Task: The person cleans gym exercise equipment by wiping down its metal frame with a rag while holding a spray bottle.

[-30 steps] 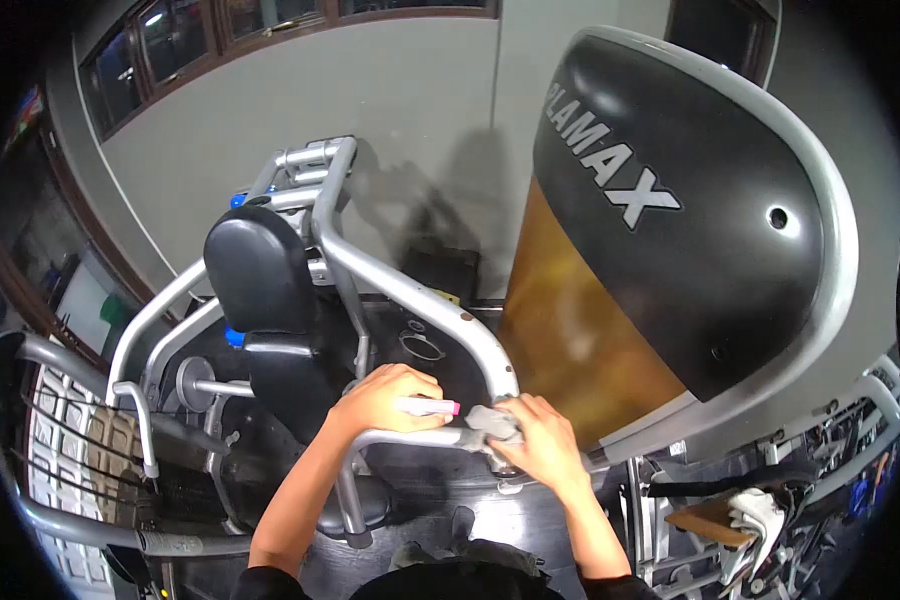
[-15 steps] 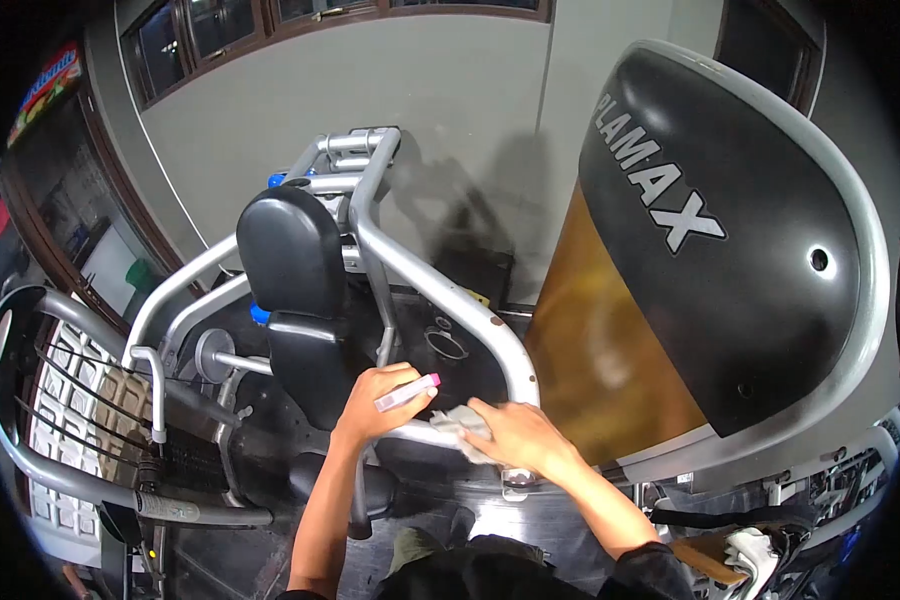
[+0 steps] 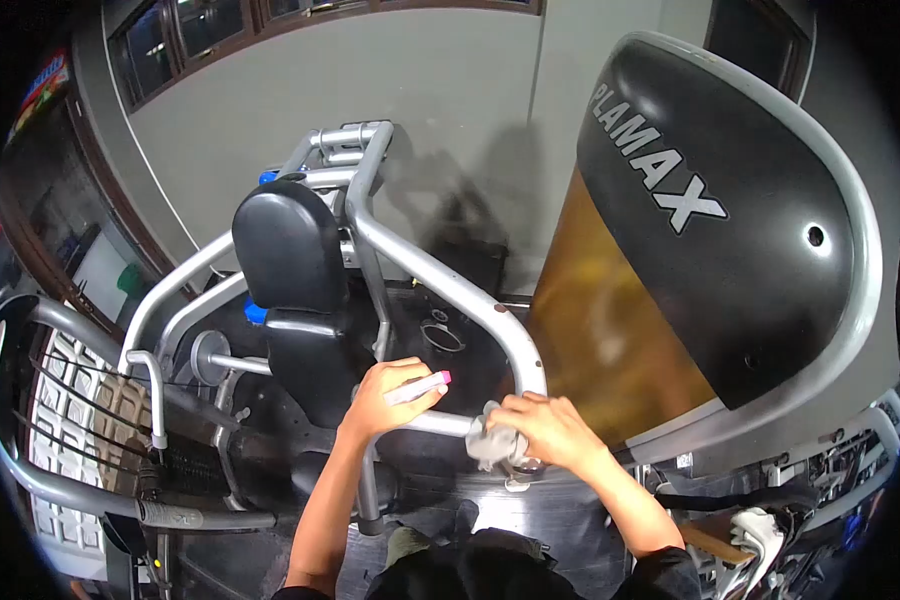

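Observation:
My left hand [image 3: 382, 398] is closed around a small pale bottle [image 3: 417, 388] with a pink cap, held above the lower silver bar of a gym machine. In my right hand [image 3: 552, 428] is a crumpled grey-white cloth [image 3: 494, 440], pressed on the silver tube frame [image 3: 510, 335] near its lower bend. Dark worn spots mark the tube above that hand. Left of both hands stands the machine's black padded seat and backrest [image 3: 288, 240]. The fingertips of my right hand are partly hidden in the cloth.
A tall black and amber PLAMAX cover [image 3: 710, 270] rises close on the right. At the left, a curved grey frame [image 3: 80, 485] stands by a white lattice panel [image 3: 65, 400]. A grey wall [image 3: 450, 80] lies behind the machine. More equipment [image 3: 830, 490] fills the lower right.
My right hand and the cloth have moved right along the lower bar to the frame's corner. The left hand with the bottle has shifted slightly right. The view has tilted a little.

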`<state>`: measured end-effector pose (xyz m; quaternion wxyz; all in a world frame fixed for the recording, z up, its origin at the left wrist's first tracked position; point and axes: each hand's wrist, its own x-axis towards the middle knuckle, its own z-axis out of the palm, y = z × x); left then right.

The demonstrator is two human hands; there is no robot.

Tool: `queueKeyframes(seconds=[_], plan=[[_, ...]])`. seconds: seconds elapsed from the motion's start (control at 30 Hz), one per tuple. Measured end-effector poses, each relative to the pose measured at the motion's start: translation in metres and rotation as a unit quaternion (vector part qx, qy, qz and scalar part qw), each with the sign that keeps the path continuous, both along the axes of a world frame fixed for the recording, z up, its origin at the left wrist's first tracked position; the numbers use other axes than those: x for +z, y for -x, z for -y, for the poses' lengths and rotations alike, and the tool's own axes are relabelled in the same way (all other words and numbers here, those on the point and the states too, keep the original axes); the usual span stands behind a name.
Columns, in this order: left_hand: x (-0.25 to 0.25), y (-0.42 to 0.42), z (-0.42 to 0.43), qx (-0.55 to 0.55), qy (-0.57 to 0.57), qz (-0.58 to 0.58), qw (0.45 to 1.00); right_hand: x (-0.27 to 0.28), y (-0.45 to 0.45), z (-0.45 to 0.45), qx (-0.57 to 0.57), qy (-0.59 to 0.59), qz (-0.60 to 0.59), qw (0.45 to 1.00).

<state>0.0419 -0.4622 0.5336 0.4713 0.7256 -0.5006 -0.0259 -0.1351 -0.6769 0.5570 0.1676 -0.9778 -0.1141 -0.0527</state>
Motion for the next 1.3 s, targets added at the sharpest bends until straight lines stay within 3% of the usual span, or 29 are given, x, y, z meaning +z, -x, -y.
queueKeyframes(seconds=[0.23,0.33,0.47,0.57,0.77,0.87,1.13,1.3], plan=[[0.0,0.0,-0.005,-0.021,-0.006,-0.004,1.0,-0.006,0.005,-0.025,-0.138,-0.032,0.007,0.99],[0.001,-0.001,-0.005,-0.042,0.0,0.002,0.999,-0.022,0.028,-0.06,-0.252,0.061,0.069,0.963],[0.002,-0.001,-0.007,-0.049,0.008,-0.002,0.999,-0.039,0.045,-0.086,-0.289,0.13,0.115,0.941],[-0.002,-0.003,-0.007,-0.057,0.012,-0.005,0.998,-0.031,0.039,-0.086,-0.32,0.116,0.119,0.933],[-0.004,-0.005,-0.007,-0.064,0.037,0.003,0.997,-0.013,0.034,-0.075,-0.382,-0.023,0.09,0.92],[-0.005,-0.007,-0.006,-0.069,0.063,-0.009,0.996,-0.025,0.024,-0.092,-0.453,0.018,0.113,0.884],[-0.005,-0.008,-0.007,-0.066,0.064,-0.014,0.996,-0.035,0.007,-0.124,-0.421,-0.087,0.133,0.893],[-0.006,-0.007,-0.007,-0.056,0.077,-0.019,0.995,-0.03,0.024,-0.125,-0.455,-0.009,0.114,0.883]])
